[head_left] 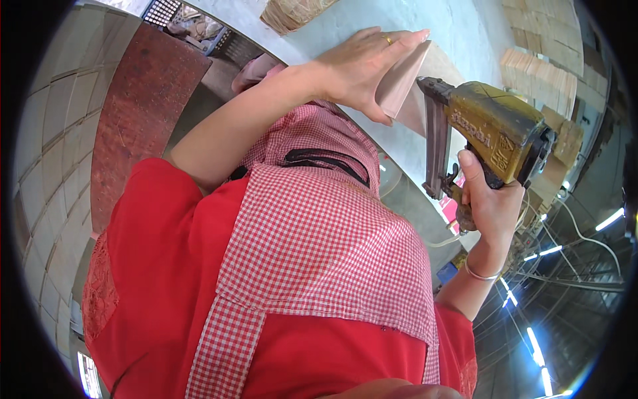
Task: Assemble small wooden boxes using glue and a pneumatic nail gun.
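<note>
My left hand (pixel 364 68) is closed around pale wooden boards (pixel 404 81) set at an angle to each other on a light-coloured worktable (pixel 465 26). Its thumb and fingers press on opposite edges of the wood. In my right hand (pixel 493 203) is a worn yellow-and-black nail gun (pixel 495 126), gripped by its handle. The gun's nose points at the wood, just right of my left fingertips. Whether the nose touches the wood, I cannot tell.
Stacked pale wooden pieces (pixel 539 80) stand along the table's right side. A wrapped brownish bundle (pixel 292 13) lies at the far edge. To the left are a reddish-brown board (pixel 149 106) and a dark plastic crate (pixel 161 12). A pale hose (pixel 444 243) hangs below the gun.
</note>
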Demonstrator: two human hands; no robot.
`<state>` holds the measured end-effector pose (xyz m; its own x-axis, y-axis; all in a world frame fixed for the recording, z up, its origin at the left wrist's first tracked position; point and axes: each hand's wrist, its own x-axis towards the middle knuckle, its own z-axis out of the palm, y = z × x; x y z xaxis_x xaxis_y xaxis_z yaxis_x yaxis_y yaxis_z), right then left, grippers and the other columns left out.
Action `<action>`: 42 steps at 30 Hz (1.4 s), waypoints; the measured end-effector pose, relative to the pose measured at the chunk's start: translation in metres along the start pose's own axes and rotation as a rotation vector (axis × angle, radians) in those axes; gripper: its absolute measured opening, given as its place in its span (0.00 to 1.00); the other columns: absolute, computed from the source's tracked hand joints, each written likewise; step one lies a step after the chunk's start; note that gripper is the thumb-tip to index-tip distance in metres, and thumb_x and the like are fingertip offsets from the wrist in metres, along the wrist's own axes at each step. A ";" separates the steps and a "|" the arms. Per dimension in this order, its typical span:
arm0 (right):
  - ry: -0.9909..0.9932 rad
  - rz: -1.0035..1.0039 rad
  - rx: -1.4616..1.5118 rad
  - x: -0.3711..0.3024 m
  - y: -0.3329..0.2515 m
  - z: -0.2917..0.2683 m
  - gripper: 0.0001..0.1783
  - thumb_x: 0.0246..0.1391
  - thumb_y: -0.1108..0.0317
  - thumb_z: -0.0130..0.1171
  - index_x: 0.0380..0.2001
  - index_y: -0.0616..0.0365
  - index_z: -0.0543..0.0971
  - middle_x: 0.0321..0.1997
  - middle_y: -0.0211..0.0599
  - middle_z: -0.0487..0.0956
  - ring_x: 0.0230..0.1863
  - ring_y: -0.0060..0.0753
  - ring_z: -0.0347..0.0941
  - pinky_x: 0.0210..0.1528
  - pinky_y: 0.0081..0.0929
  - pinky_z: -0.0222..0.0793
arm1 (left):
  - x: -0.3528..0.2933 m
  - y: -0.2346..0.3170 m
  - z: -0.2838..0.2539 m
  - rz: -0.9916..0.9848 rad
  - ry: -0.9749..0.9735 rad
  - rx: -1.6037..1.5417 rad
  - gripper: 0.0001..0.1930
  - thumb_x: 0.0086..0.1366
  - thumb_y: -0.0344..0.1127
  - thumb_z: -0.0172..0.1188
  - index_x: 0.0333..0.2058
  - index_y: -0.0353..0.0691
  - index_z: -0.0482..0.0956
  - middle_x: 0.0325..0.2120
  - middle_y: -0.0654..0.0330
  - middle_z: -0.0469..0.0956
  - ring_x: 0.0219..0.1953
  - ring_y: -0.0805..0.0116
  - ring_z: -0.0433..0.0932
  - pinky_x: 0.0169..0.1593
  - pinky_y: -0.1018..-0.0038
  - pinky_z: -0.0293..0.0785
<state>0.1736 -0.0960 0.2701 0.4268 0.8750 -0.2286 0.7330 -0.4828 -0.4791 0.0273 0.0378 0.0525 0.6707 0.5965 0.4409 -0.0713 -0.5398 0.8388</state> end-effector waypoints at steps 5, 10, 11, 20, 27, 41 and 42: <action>-0.030 0.097 0.045 0.002 -0.008 0.000 0.21 0.51 0.67 0.73 0.45 0.65 0.79 0.37 0.32 0.81 0.34 0.20 0.73 0.37 0.21 0.68 | -0.001 -0.003 0.001 0.023 0.015 0.008 0.70 0.32 0.43 0.82 0.71 0.43 0.42 0.60 0.45 0.65 0.61 0.44 0.65 0.67 0.55 0.59; -0.074 0.054 0.066 0.005 -0.012 -0.001 0.24 0.49 0.69 0.74 0.48 0.67 0.78 0.44 0.35 0.83 0.42 0.23 0.77 0.46 0.25 0.74 | -0.002 -0.002 0.000 0.031 0.020 0.028 0.71 0.31 0.42 0.82 0.71 0.43 0.42 0.59 0.46 0.66 0.60 0.45 0.66 0.66 0.55 0.60; -0.073 0.056 0.067 0.007 -0.013 -0.002 0.24 0.49 0.69 0.74 0.48 0.67 0.78 0.44 0.35 0.83 0.42 0.23 0.77 0.46 0.25 0.74 | -0.003 -0.002 0.001 0.032 0.017 0.028 0.71 0.31 0.42 0.82 0.71 0.43 0.42 0.59 0.46 0.66 0.60 0.45 0.66 0.66 0.55 0.60; -0.065 0.032 -0.005 0.008 0.004 -0.007 0.20 0.52 0.67 0.71 0.45 0.66 0.79 0.33 0.31 0.81 0.31 0.20 0.73 0.33 0.22 0.69 | -0.003 -0.003 0.000 0.057 0.025 0.035 0.70 0.31 0.43 0.82 0.71 0.40 0.44 0.58 0.46 0.66 0.59 0.45 0.66 0.65 0.57 0.61; 0.301 0.284 0.142 -0.035 0.057 -0.039 0.12 0.57 0.64 0.67 0.36 0.63 0.80 0.18 0.25 0.73 0.14 0.14 0.64 0.17 0.16 0.58 | 0.001 -0.008 -0.001 -0.003 -0.055 0.023 0.69 0.33 0.45 0.81 0.71 0.39 0.43 0.60 0.44 0.63 0.62 0.46 0.64 0.67 0.58 0.59; 0.589 0.380 -0.432 -0.117 0.391 -0.033 0.30 0.52 0.68 0.62 0.57 0.67 0.68 0.44 0.59 0.80 0.44 0.55 0.79 0.45 0.47 0.73 | -0.004 0.069 -0.025 -1.072 -0.064 -1.266 0.50 0.60 0.66 0.57 0.67 0.29 0.55 0.65 0.43 0.59 0.65 0.47 0.64 0.68 0.56 0.60; 0.556 0.499 -0.420 -0.118 0.397 -0.030 0.32 0.52 0.68 0.62 0.59 0.67 0.66 0.47 0.63 0.78 0.46 0.61 0.77 0.48 0.52 0.71 | -0.010 0.076 -0.026 -1.235 -0.042 -1.521 0.50 0.62 0.71 0.49 0.66 0.29 0.56 0.65 0.42 0.60 0.64 0.45 0.64 0.66 0.53 0.62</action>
<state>0.4300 -0.3919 0.1325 0.8687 0.4645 0.1720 0.4791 -0.8761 -0.0540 -0.0041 0.0065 0.1206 0.8557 0.1595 -0.4923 -0.0831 0.9813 0.1735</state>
